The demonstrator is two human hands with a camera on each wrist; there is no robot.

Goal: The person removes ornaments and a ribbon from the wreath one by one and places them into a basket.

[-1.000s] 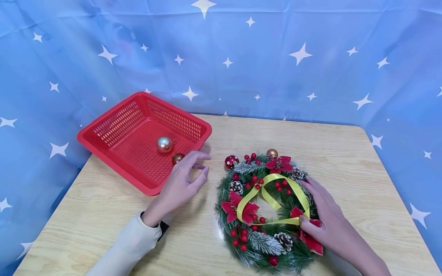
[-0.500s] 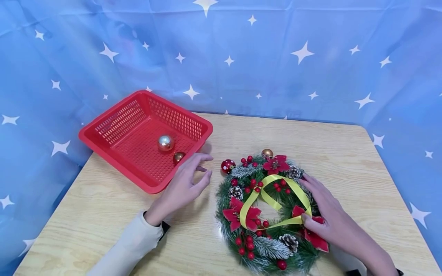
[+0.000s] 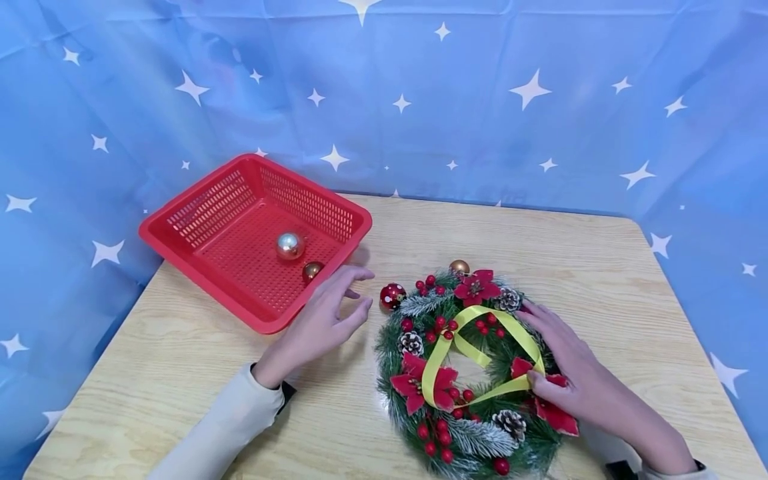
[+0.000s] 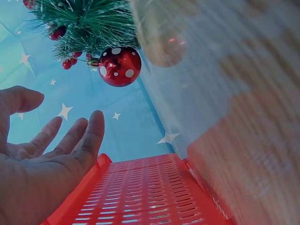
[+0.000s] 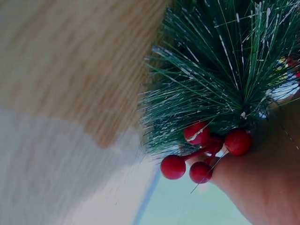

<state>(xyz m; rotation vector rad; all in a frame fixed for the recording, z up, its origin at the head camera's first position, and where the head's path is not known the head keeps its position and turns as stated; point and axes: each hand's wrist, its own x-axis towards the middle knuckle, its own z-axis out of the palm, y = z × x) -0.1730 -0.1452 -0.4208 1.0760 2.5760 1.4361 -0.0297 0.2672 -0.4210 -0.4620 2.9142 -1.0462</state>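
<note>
A green Christmas wreath [image 3: 480,437] with red poinsettias, berries and pine cones lies on the table. My right hand [image 3: 579,380] grips its right side, thumb on top beside a red flower and the yellow ribbon [image 3: 513,327]. In the right wrist view, red berries [image 5: 238,142] and needles partly cover that hand. A red ball ornament with white dots [image 3: 393,297] sits at the wreath's upper left edge, and a gold ball [image 3: 459,267] at its top. My left hand [image 3: 324,317] hovers between basket and wreath, fingers loosely bent, holding nothing.
A red plastic basket [image 3: 207,273] stands on the left of the wooden table [image 3: 180,373]. Inside are a shiny silvery-pink ball [image 3: 291,246] and a smaller brown ball [image 3: 312,271]. A blue star-printed cloth [image 3: 384,80] hangs behind the table.
The wreath has turned counterclockwise: its top ornaments shifted left, the left flower downward and the lower pine cone rightward. My right hand keeps its grip, while my left hand stays nearly still.
</note>
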